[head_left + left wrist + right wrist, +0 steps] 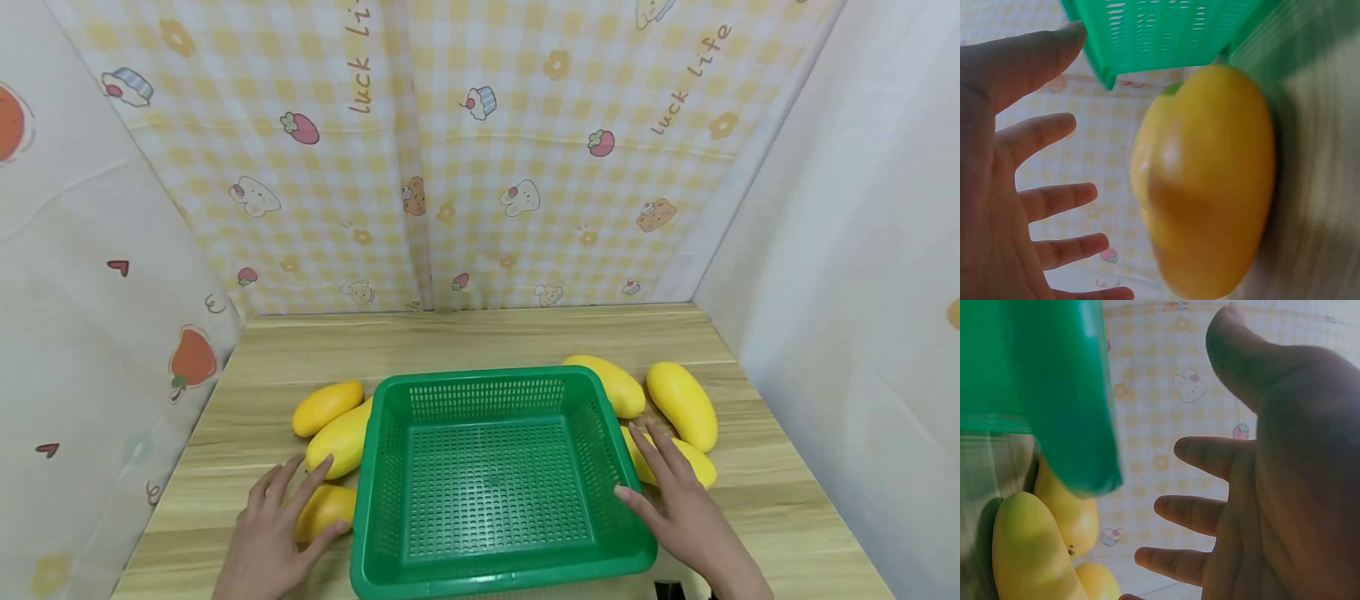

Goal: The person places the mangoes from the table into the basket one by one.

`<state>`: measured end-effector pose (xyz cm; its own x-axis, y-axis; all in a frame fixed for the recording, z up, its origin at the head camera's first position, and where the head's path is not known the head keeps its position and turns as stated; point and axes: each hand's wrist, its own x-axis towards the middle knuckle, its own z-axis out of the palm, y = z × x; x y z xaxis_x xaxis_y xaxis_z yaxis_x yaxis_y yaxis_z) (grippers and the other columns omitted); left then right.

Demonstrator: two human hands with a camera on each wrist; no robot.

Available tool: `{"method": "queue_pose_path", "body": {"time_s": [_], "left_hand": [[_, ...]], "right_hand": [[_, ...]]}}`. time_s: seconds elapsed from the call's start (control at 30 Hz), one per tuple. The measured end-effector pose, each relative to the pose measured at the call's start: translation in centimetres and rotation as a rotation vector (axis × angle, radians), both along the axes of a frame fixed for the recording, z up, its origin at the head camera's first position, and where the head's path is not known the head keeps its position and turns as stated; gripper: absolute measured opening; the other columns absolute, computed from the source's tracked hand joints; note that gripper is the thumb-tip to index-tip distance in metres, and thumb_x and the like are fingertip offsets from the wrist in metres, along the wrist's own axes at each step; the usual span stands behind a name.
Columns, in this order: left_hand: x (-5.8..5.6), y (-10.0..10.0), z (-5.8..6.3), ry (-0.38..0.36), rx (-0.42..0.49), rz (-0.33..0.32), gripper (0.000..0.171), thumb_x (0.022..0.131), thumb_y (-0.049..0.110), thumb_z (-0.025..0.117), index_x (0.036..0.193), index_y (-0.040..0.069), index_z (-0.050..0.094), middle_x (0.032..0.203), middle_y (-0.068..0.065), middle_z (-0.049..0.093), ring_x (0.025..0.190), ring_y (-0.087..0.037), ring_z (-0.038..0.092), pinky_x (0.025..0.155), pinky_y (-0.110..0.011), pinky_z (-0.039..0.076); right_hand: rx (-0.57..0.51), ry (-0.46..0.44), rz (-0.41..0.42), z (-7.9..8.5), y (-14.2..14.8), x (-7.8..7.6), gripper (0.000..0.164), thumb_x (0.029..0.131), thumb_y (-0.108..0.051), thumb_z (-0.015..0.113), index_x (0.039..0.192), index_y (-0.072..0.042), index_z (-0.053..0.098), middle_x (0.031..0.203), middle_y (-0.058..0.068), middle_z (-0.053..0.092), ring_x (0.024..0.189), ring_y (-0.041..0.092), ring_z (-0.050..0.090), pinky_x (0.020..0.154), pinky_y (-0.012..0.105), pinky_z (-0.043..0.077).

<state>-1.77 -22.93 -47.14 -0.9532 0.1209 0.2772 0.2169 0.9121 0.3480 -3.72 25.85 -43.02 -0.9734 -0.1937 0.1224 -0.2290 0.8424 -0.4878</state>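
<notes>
A green plastic basket with perforated walls stands on the wooden table, with nothing inside it. To its left my left hand hovers with spread fingers, over and beside a mango; in the left wrist view that mango lies apart from the palm. Two more mangoes lie farther back on that side, one orange-yellow, one yellow. My right hand is at the basket's right side, fingers extended, holding nothing. The right wrist view shows a gap between it and the basket.
Beyond my right hand are several yellow mangoes: one behind the basket's corner, one at far right, one partly hidden by the fingers. Patterned cloth encloses the table's back and sides. A small black object shows at the front edge.
</notes>
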Motion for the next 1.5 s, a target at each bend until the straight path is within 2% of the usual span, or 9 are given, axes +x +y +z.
{"method": "queue_pose_path", "body": {"time_s": [0.27, 0.47, 0.57, 0.67, 0.8, 0.93, 1.1, 1.3, 1.5], "left_hand": [[0.2, 0.0, -0.8, -0.04, -0.036, -0.018, 0.073, 0.075, 0.049, 0.077, 0.137, 0.019, 0.052, 0.126, -0.013, 0.048, 0.113, -0.038, 0.042, 0.069, -0.065, 0.045], [0.3, -0.3, -1.6, -0.172, -0.044, -0.007, 0.075, 0.075, 0.05, 0.076, 0.138, 0.018, 0.05, 0.131, -0.013, 0.045, 0.118, -0.037, 0.04, 0.078, -0.067, 0.042], [0.2, -0.4, -2.1, -0.238, -0.043, -0.018, 0.077, 0.076, 0.055, 0.073, 0.138, 0.016, 0.05, 0.134, -0.014, 0.043, 0.12, -0.038, 0.039, 0.08, -0.067, 0.041], [0.1, -0.4, -2.5, -0.266, -0.043, -0.029, 0.078, 0.075, 0.059, 0.072, 0.137, 0.015, 0.052, 0.135, -0.013, 0.043, 0.121, -0.037, 0.038, 0.081, -0.065, 0.041], [-0.1, -0.4, -2.5, -0.263, -0.049, -0.046, 0.077, 0.072, 0.049, 0.078, 0.137, 0.016, 0.052, 0.137, -0.012, 0.042, 0.123, -0.036, 0.037, 0.082, -0.063, 0.042], [-0.5, -0.2, -2.4, -0.243, -0.059, -0.055, 0.074, 0.07, 0.032, 0.084, 0.135, 0.016, 0.054, 0.135, -0.011, 0.044, 0.122, -0.036, 0.038, 0.081, -0.063, 0.042], [-1.0, -0.1, -2.4, -0.242, -0.076, -0.05, 0.071, 0.068, 0.021, 0.086, 0.133, 0.014, 0.056, 0.132, -0.014, 0.046, 0.12, -0.037, 0.04, 0.081, -0.063, 0.042], [-1.1, -0.1, -2.1, -0.218, -0.097, -0.05, 0.07, 0.067, 0.022, 0.087, 0.13, 0.012, 0.057, 0.128, -0.015, 0.05, 0.116, -0.038, 0.044, 0.081, -0.062, 0.043], [-1.0, 0.0, -1.8, -0.244, -0.095, -0.051, 0.069, 0.068, 0.022, 0.085, 0.13, 0.009, 0.057, 0.124, -0.014, 0.052, 0.113, -0.036, 0.048, 0.075, -0.057, 0.048]], "right_hand": [[-0.065, -0.125, -0.002, -0.6, -0.4, -0.4, 0.074, 0.092, -0.048, 0.058, 0.152, -0.017, 0.027, 0.149, 0.017, 0.031, 0.131, 0.042, 0.032, 0.091, 0.065, 0.039], [-0.052, -0.088, 0.015, -1.4, -0.9, -0.6, 0.073, 0.092, -0.044, 0.06, 0.148, -0.007, 0.032, 0.141, 0.016, 0.043, 0.125, 0.036, 0.044, 0.092, 0.056, 0.044], [-0.038, -0.085, -0.011, -1.5, -1.1, -0.7, 0.073, 0.092, -0.043, 0.06, 0.147, -0.004, 0.033, 0.132, 0.016, 0.049, 0.114, 0.032, 0.053, 0.087, 0.051, 0.049], [-0.033, -0.096, -0.039, -1.6, -1.3, -0.8, 0.071, 0.093, -0.042, 0.06, 0.146, -0.002, 0.035, 0.124, 0.013, 0.055, 0.102, 0.023, 0.058, 0.081, 0.045, 0.051], [-0.051, -0.103, -0.091, -1.7, -1.5, -1.0, 0.06, 0.093, -0.038, 0.061, 0.137, 0.0, 0.045, 0.101, 0.003, 0.062, 0.084, 0.011, 0.058, 0.07, 0.032, 0.052], [-0.08, -0.167, -0.163, -1.6, -1.6, -1.0, 0.048, 0.094, -0.038, 0.06, 0.122, 0.001, 0.055, 0.081, -0.003, 0.06, 0.069, 0.007, 0.055, 0.06, 0.026, 0.048], [-0.057, -0.205, -0.225, -1.8, -1.7, -0.8, 0.039, 0.095, -0.037, 0.058, 0.107, 0.0, 0.06, 0.075, -0.002, 0.06, 0.064, 0.007, 0.053, 0.058, 0.027, 0.047], [-0.032, -0.194, -0.251, -2.1, -1.9, -0.8, 0.033, 0.096, -0.035, 0.057, 0.095, -0.002, 0.06, 0.065, -0.003, 0.052, 0.058, 0.01, 0.049, 0.054, 0.027, 0.043], [-0.038, -0.19, -0.26, -2.1, -1.8, -0.8, 0.033, 0.096, -0.037, 0.056, 0.087, -0.006, 0.058, 0.059, -0.002, 0.045, 0.055, 0.012, 0.045, 0.052, 0.026, 0.04]]}}
